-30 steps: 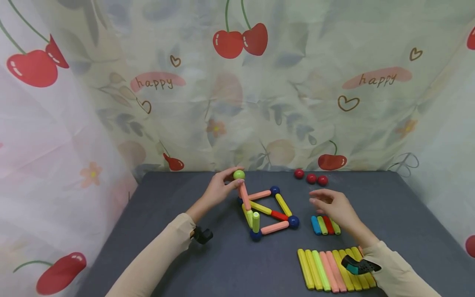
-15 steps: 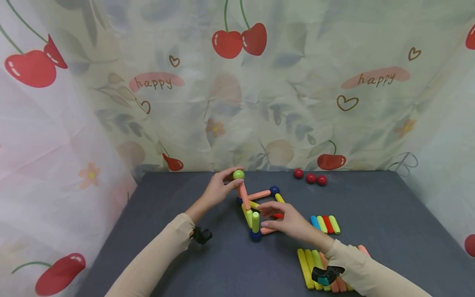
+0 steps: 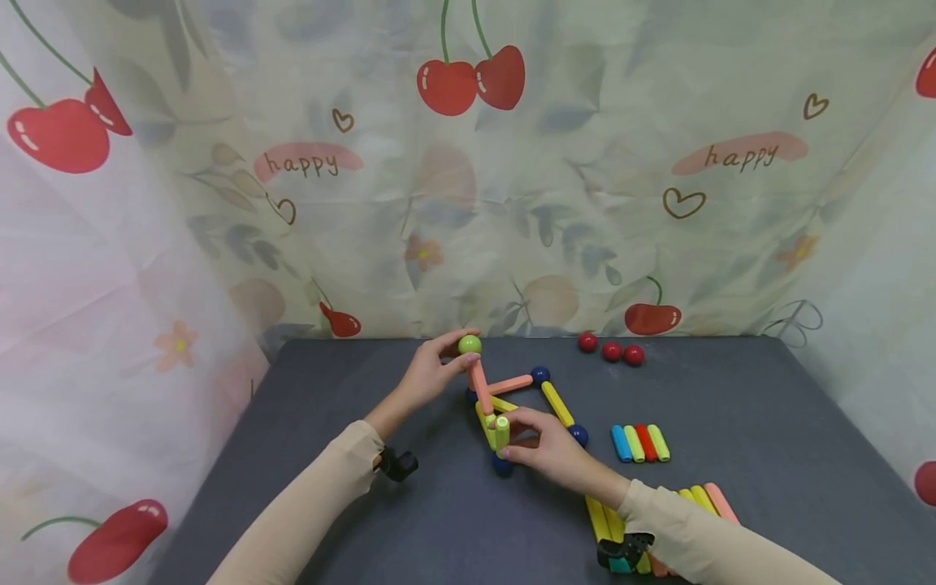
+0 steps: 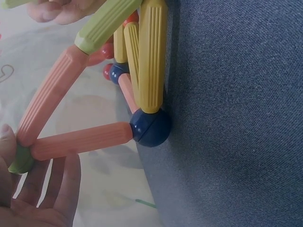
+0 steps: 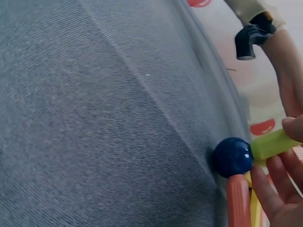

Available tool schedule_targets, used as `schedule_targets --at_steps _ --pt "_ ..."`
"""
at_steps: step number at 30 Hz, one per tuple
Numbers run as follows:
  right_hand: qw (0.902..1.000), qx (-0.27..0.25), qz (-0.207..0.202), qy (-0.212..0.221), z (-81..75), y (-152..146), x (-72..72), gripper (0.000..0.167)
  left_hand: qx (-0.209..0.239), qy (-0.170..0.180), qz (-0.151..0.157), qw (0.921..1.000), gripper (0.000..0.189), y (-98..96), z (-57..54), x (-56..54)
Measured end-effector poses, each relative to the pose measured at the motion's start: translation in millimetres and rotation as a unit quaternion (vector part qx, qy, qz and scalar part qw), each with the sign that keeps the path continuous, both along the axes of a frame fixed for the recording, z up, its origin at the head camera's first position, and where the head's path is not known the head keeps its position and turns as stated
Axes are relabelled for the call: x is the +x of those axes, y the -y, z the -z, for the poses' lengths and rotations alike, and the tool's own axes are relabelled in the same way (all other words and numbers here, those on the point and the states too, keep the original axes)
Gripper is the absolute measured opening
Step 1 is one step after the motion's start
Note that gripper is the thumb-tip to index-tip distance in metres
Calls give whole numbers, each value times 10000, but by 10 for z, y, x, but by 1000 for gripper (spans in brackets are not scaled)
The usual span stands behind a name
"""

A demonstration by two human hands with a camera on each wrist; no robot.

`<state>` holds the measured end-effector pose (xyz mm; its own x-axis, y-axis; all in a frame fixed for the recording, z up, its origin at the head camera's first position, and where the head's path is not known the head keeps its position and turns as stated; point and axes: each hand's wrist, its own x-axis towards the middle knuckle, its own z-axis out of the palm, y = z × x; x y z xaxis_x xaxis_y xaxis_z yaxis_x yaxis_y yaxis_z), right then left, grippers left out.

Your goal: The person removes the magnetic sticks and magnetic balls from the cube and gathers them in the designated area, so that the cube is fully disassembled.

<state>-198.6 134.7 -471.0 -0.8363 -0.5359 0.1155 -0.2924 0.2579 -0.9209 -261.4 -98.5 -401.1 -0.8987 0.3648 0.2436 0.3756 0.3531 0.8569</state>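
My left hand (image 3: 430, 370) pinches a green ball (image 3: 470, 344) raised at the far left of a frame of rods and balls. Two pink rods (image 4: 54, 94) meet at that ball; one runs to a dark blue ball (image 4: 151, 128) on the table, the other slopes down to a light green rod (image 4: 106, 26). At the near corner, my right hand (image 3: 547, 448) pinches an upright light green rod (image 3: 502, 433) between thumb and fingers. This rod stands on another dark blue ball (image 5: 232, 157), beside a pink rod (image 5: 238, 201). My right hand hides part of the frame's near side.
Three red balls (image 3: 612, 351) lie near the table's back edge. Right of the frame is a row of short blue, green and red rods (image 3: 642, 444). A row of longer yellow, green and pink rods (image 3: 600, 520) lies in front, partly under my right sleeve.
My right hand has moved left from above the short rods to the frame's near corner and taken hold of the upright green rod. The left hand stays on the green ball.
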Motion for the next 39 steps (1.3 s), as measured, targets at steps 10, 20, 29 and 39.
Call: schedule_targets --at_steps 10,20,29,39 --pt "9996 167 213 -23 -5 23 45 40 -158 -50 -69 9998 42 10 71 -65" --pt "9985 211 -130 -494 -7 37 43 37 -13 -160 -89 9998 42 36 316 -246" --pt "9974 297 -7 -663 -42 76 103 37 17 -139 -111 9998 43 33 321 -241" --pt "9962 494 358 -617 -139 64 143 43 -21 -198 -101 9998 44 30 339 -240"
